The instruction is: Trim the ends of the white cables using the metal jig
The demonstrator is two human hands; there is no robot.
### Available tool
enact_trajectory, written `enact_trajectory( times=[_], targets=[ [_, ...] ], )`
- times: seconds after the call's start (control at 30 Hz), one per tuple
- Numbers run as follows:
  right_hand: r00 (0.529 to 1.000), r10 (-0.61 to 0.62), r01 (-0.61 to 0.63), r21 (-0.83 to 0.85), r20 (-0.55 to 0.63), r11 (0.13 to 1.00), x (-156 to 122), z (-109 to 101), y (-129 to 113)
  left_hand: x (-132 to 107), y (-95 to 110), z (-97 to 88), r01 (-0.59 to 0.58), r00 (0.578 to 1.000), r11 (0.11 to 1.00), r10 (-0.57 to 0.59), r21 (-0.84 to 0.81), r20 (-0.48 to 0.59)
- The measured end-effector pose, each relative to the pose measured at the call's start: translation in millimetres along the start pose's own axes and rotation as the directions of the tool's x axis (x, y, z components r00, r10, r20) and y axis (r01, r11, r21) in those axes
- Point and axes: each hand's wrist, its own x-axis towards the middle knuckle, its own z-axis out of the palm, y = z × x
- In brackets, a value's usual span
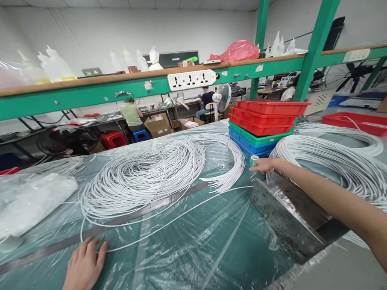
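1. Head view: a film-covered table (198, 256) bears a white wire coil (143, 177) and a steel ruler (157, 204).
2. Left hand (83, 269), grip released, lies flat beside the ruler.
3. Right hand (263, 165), grip released and fingers outstretched, is just beside a tape roll (253, 159) by the stacked crates (263, 125).

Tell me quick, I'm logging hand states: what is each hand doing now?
Left hand: open, flat on plastic sheet, holding nothing.
Right hand: open, stretched beside tape roll.

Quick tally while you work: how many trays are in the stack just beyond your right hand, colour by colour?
Red trays: 3
Green tray: 1
Blue trays: 2
Total: 6
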Motion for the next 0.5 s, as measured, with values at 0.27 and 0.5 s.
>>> enact_trajectory(
  times=[0.27, 0.5],
  targets=[
    [0.966, -0.079, 0.063, -0.073, -0.246, 0.995, -9, -14, -18, -11, 60, -73.7, -0.074, 0.986, 0.994, 0.061, -0.078, -0.156],
    [0.939, -0.234, 0.192, -0.179, -0.254, 0.965, 14, 26, 11, -97, 97, -171.5, -0.023, 0.989, 0.989, 0.002, -0.145, -0.147]
  ],
)
